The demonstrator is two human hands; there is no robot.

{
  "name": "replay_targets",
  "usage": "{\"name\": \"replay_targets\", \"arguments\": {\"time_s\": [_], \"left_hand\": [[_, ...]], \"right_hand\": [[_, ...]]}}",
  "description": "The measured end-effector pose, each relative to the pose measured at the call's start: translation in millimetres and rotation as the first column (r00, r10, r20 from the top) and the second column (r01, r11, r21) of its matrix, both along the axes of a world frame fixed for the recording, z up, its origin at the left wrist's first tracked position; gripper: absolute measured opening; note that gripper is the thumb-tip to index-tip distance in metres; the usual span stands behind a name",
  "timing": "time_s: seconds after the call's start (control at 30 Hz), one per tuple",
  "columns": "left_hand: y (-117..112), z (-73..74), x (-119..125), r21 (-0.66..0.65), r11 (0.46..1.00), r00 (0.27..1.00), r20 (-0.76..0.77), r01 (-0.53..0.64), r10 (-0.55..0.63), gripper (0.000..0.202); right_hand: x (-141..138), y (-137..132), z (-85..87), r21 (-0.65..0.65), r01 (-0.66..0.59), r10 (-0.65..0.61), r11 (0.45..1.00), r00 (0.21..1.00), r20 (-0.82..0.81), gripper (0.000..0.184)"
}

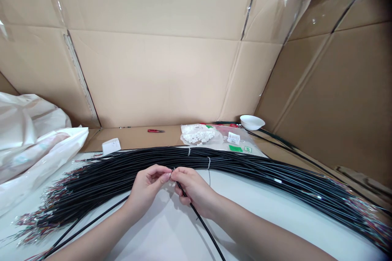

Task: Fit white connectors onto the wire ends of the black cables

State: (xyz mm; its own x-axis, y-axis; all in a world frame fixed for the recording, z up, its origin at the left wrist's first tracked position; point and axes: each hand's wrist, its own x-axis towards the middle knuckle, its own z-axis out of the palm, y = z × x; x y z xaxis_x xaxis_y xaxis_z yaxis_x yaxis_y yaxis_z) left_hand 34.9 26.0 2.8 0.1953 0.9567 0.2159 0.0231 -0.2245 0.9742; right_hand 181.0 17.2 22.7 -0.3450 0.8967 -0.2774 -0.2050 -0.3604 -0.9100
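My right hand (pixel 191 189) is closed around a black cable (pixel 200 220) near its end; the rest of the cable runs down past the bottom edge of the view. Fingertips of my left hand (pixel 150 183) pinch at that cable end, touching the right thumb and index finger. A tiny whitish bit shows between the fingertips, too small to name. Just beyond both hands lies a thick bundle of black cables (pixel 153 157), bound with thin ties and with coloured wires fanning out at its ends.
Behind the bundle are a bag of small white pieces (pixel 199 136), a white bowl (pixel 251 122), a red-handled tool (pixel 155 131) and a white box-like item (pixel 111 146). White plastic sheeting (pixel 39 147) lies left. Cardboard walls (pixel 159 77) stand at the back and right.
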Motion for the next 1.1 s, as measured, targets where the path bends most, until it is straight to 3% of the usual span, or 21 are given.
{"name": "replay_targets", "arguments": {"time_s": [1.1], "left_hand": [[-1.9,-2.1,2.6,-0.067,0.998,0.993,0.111,-0.018,0.025,0.012]], "right_hand": [[-2.6,-4.5,7.2,0.083,-0.010,0.002,0.997,0.995,0.102,0.013]]}}
